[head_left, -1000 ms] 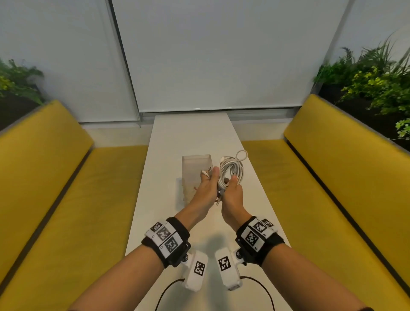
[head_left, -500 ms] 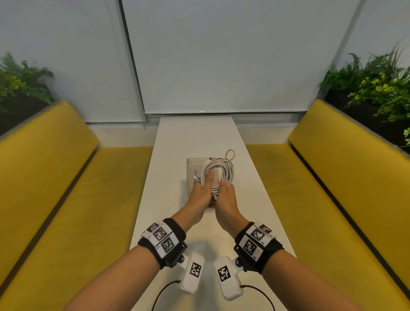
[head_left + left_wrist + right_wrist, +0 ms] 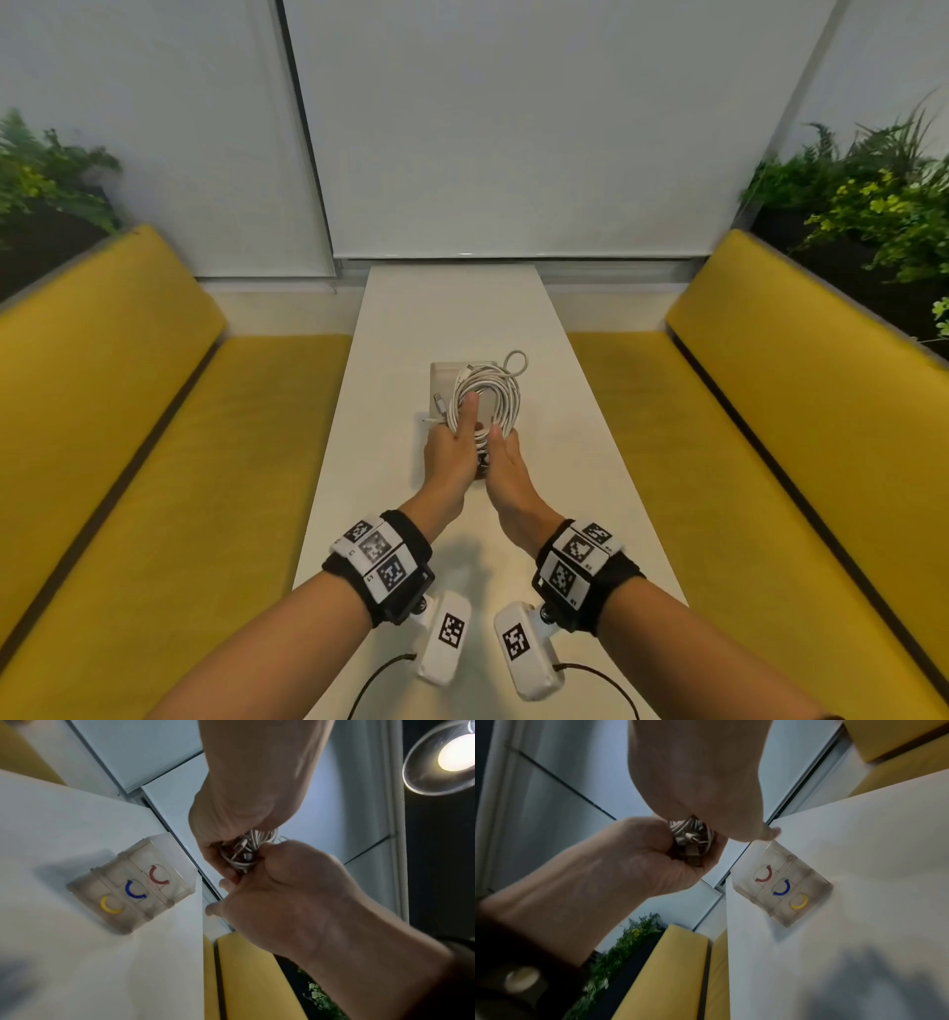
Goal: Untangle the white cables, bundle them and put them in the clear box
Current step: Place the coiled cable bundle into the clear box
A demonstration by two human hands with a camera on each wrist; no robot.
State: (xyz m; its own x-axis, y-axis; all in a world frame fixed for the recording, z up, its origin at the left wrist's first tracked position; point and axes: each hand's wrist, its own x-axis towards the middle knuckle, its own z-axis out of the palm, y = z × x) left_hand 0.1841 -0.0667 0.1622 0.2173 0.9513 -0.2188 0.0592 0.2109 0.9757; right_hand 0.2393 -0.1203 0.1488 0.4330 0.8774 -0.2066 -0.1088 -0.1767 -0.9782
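Observation:
A coil of white cables (image 3: 490, 393) hangs in the air, held at its near end by both hands. My left hand (image 3: 454, 442) grips it with the thumb up along the loops, and my right hand (image 3: 503, 455) grips it from the right. The coil hovers over the clear box (image 3: 437, 384), which stands on the white table. In the left wrist view the cable ends (image 3: 245, 850) show between the curled fingers, and the clear box (image 3: 133, 886) lies below with red, blue and yellow curved marks. The right wrist view shows the cables (image 3: 693, 837) and box (image 3: 782, 884) too.
The narrow white table (image 3: 462, 313) runs away from me between two yellow benches (image 3: 169, 411) (image 3: 770, 411). Plants (image 3: 873, 205) stand behind the bench backs. White blinds close off the far end. A lamp (image 3: 449, 756) hangs overhead.
Both hands have carried the coil to the left and away from me, from beside the box's right edge to over the box. The grip has stayed the same.

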